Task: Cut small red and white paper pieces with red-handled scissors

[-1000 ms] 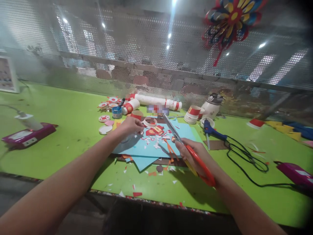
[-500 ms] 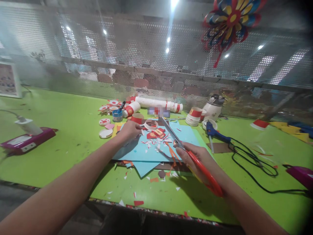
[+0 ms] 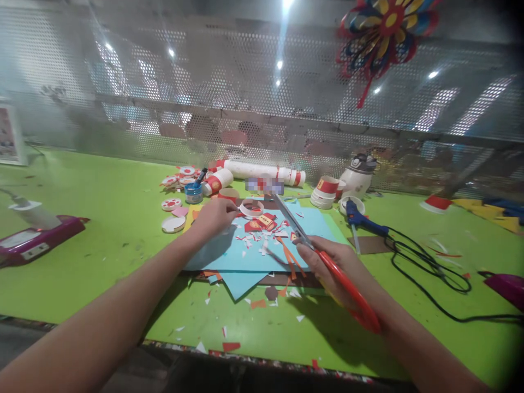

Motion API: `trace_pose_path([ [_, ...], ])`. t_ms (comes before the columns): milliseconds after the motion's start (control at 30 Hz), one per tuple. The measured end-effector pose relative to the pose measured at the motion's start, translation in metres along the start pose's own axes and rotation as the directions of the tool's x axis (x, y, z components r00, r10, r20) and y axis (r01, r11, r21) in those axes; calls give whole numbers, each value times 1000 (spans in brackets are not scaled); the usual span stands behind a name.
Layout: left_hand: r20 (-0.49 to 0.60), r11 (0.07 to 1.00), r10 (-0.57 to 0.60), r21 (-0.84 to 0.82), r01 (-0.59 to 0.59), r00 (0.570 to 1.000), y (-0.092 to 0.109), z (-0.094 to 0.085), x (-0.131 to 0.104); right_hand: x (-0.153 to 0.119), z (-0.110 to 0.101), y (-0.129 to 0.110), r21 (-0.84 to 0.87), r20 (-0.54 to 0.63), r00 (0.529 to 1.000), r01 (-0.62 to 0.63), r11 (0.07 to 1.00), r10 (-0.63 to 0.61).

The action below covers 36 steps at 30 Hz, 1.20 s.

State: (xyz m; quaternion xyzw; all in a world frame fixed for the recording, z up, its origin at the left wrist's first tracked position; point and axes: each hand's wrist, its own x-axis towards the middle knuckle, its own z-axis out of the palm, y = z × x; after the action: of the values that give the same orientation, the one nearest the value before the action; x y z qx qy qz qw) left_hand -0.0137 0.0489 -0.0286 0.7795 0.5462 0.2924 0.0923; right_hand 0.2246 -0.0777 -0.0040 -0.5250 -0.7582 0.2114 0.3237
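Observation:
My right hand (image 3: 333,262) is wrapped round a pair of scissors (image 3: 347,289) with red handles. Their long metal blades point up and away over the blue paper sheets (image 3: 221,254). With thumb and fingers pinched together, my left hand (image 3: 216,218) is above the left part of the sheets. Its fingertips are beside a white paper ring (image 3: 251,209); what they pinch, if anything, is too small to make out. Red-and-gold paper pieces (image 3: 262,222) lie on the sheets between my hands, among white scraps and orange strips (image 3: 289,256).
A blue glue gun (image 3: 364,221) with a black cable lies on the right. White paper cups (image 3: 323,192) and a bottle (image 3: 358,177) stand behind it. At the back are a long white tube (image 3: 254,170) and a blue jar (image 3: 194,192). A purple power strip (image 3: 45,237) sits left.
The view has shifted slightly. My left fingertips are now closer to the white paper ring. My right hand still grips the scissors in much the same pose.

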Motion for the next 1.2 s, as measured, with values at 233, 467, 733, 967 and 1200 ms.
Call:
trace_pose_path([
  [233, 201, 967, 256, -50, -251, 946, 35, 14, -19, -1, -2, -6, 28, -46, 999, -20, 999, 21],
  [467, 296, 911, 396, -3, -413, 869, 41, 16, -29, 0, -2, -4, 31, -77, 997, -6, 999, 9],
  [733, 378, 890, 399, 61, -452, 835, 50, 11, -36, 0, -1, -4, 15, -87, 996, -13, 1000, 15],
  [967, 360, 859, 458, 57, -509, 813, 47, 16, -36, 1, 1, -3, 19, -72, 997, -25, 1000, 26],
  [1200, 361, 828, 473, 128, -546, 803, 51, 13, -37, -1, 1, -5, -6, -65, 998, -20, 1000, 20],
])
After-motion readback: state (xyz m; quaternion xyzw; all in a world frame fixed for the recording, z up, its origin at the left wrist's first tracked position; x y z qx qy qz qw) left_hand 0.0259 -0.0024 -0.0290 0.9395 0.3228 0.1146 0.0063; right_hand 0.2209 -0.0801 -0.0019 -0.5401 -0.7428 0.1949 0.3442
